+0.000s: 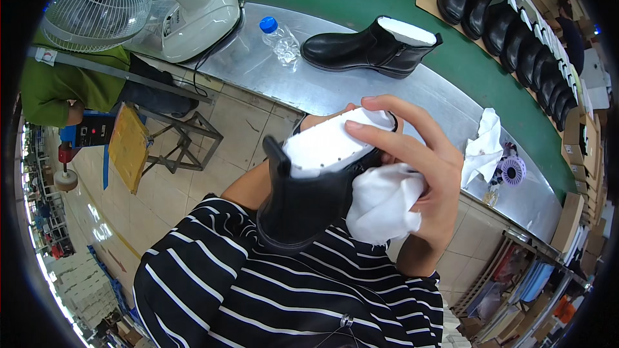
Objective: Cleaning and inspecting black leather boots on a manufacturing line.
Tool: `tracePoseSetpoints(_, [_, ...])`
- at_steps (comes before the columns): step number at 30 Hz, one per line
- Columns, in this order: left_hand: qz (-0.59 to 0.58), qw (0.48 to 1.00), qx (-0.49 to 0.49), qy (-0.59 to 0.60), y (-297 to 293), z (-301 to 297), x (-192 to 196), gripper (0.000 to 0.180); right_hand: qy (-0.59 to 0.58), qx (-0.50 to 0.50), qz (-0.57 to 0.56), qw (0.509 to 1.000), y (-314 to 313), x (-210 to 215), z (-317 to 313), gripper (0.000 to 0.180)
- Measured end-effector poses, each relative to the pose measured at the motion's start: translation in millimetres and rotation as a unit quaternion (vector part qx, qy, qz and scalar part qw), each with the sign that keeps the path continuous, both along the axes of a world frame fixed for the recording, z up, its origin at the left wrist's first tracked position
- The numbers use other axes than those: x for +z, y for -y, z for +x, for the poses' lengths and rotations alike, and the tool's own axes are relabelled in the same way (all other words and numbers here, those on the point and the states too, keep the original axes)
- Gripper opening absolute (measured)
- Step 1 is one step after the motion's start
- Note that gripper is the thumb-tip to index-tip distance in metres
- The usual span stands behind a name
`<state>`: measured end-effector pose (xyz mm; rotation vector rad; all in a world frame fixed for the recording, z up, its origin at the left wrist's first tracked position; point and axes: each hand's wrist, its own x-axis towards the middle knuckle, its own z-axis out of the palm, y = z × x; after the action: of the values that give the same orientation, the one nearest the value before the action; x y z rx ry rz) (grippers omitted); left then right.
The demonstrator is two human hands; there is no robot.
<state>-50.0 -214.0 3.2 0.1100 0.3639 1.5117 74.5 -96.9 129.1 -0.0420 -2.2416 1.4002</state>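
A black ankle boot (306, 203) is held up in front of my striped shirt, its heel toward me. A white lining or insert (332, 146) with small dark dots fills its opening. My left hand (320, 118) is mostly hidden behind the boot and supports it from the far left side. My right hand (433, 169) has a bunched white cloth (387, 203) held in its palm. Its index and middle fingers reach over the boot's top edge, near the insert. A second black boot (361, 51) with a white insert lies on the metal bench ahead.
On the metal bench (445, 100) are a clear bottle (282, 44) with a blue cap, a fan (200, 19), a crumpled white cloth (482, 145) and a small purple fan (512, 171). Black boots (496, 26) line the green surface at right. A person in green (77, 84) sits at left.
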Motion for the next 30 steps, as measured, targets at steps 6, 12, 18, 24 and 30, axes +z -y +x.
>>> tracePoseSetpoints(6, [-0.02,1.0,0.008,0.016,2.1,-0.9,-0.6,0.051,0.035,-0.015,-0.016,0.999,3.8,2.7,0.8,0.053])
tracePoseSetpoints(12, [-0.038,0.999,0.016,0.027,4.6,-1.2,0.4,0.05,0.026,-0.012,-0.03,0.999,0.2,-1.3,-1.1,0.054])
tracePoseSetpoints(18, [-0.056,0.998,0.02,0.036,6.7,-3.3,-0.7,0.049,0.05,-0.008,-0.021,0.999,0.7,1.5,-5.4,0.054])
tracePoseSetpoints(24, [-0.068,0.997,0.016,0.043,4.2,-4.8,1.2,0.048,-0.003,0.011,-0.038,0.999,-9.2,-8.3,-3.5,0.054])
tracePoseSetpoints(30, [-0.004,0.993,0.028,0.113,-0.8,0.6,4.9,0.046,0.003,0.012,-0.038,0.999,-12.7,-16.6,-4.2,0.051])
